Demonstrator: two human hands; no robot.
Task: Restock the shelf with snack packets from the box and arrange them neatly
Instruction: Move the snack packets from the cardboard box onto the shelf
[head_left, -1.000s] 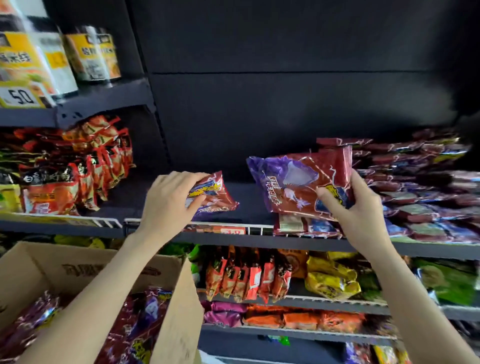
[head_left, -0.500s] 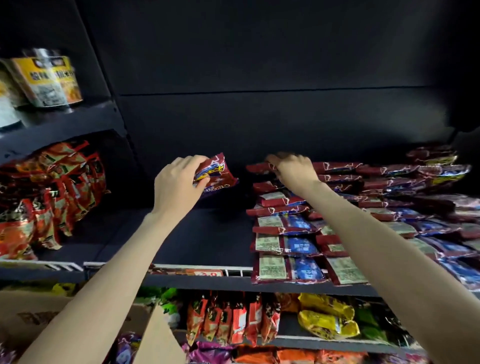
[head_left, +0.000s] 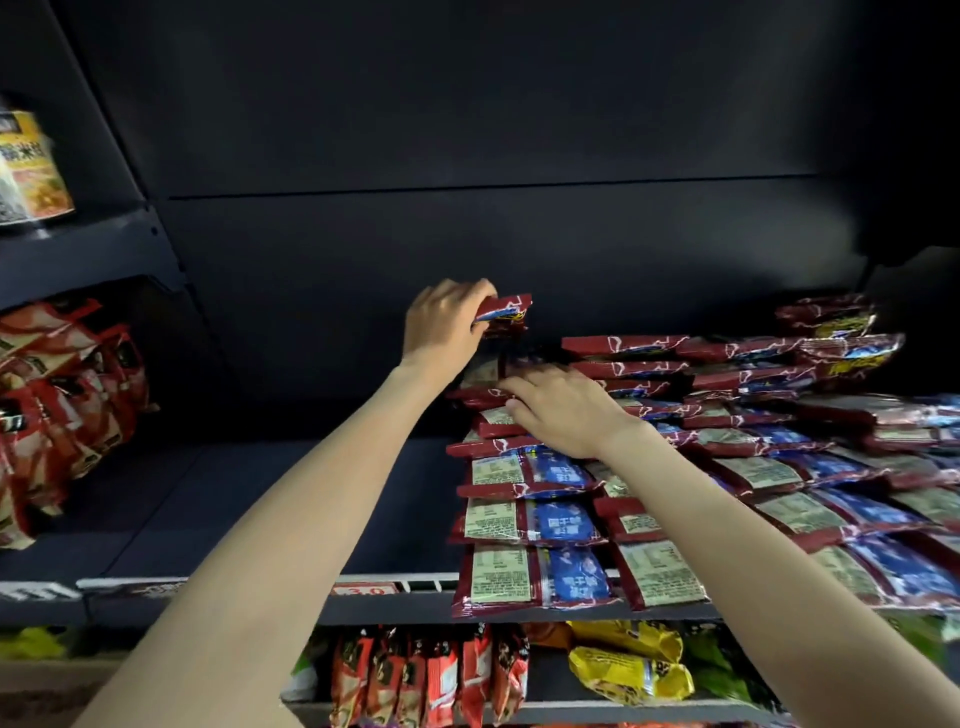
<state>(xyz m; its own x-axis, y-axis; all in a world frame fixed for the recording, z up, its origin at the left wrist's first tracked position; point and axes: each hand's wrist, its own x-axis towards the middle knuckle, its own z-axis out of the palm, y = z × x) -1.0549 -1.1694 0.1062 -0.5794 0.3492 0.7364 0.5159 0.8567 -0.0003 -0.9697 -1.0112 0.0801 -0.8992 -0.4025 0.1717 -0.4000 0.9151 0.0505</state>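
Note:
My left hand (head_left: 447, 325) grips a dark red snack packet (head_left: 506, 312) and holds it in the air at the back of the dark shelf (head_left: 291, 499), just above the far end of the packet rows. My right hand (head_left: 563, 408) lies palm down, fingers spread, on the leftmost row of red and blue packets (head_left: 530, 519), pressing the packets near the back. The rows overlap like tiles from the shelf's front edge to the rear and fill its right half. The box is out of view.
The left half of the same shelf is bare dark board. Orange-red packets (head_left: 67, 395) hang at the far left, with a yellow tub (head_left: 31, 171) on the shelf above. Below are red sachets (head_left: 431, 675) and yellow bags (head_left: 631, 670).
My left hand has carried its packet right and deeper, over the back of the rows. My right hand, which set its large packet down, has slid a little forward onto the left row.

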